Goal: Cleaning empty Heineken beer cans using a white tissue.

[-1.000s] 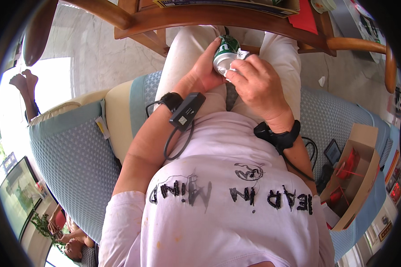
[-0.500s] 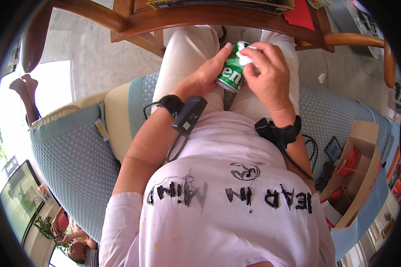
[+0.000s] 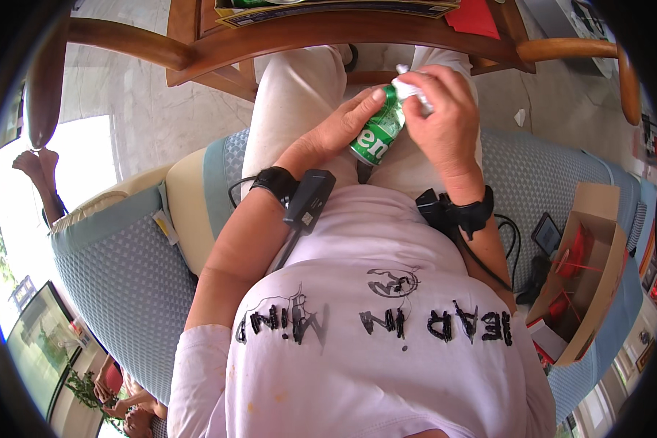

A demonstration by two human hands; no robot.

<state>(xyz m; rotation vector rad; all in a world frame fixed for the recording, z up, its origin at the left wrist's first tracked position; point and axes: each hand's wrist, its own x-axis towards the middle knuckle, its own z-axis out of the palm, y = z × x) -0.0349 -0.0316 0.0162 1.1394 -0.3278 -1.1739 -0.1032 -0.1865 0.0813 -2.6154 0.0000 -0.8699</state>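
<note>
Between my hands, above my lap, is a green can [image 3: 377,139] with white lettering, tilted with its upper end leaning right. My left hand [image 3: 345,123] grips it round its left side, the thumb lying near the upper end. In my right hand [image 3: 445,109] a crumpled white tissue [image 3: 410,90] is pinched between thumb and fingers, held at the upper right of the can. Whether the tissue touches the can at this moment I cannot tell. Both wrists carry black straps with small boxes and cables.
A wooden chair [image 3: 328,44] stands in front of my knees, bearing an open carton [image 3: 336,13] and a red envelope [image 3: 474,17]. On the blue sofa to my right are a cardboard box [image 3: 588,255] and a phone [image 3: 546,233]. Another person [image 3: 128,401] is at lower left.
The can has come slightly lower and tilts more. My right hand with the tissue has drawn off a little from the can's side, toward its upper end.
</note>
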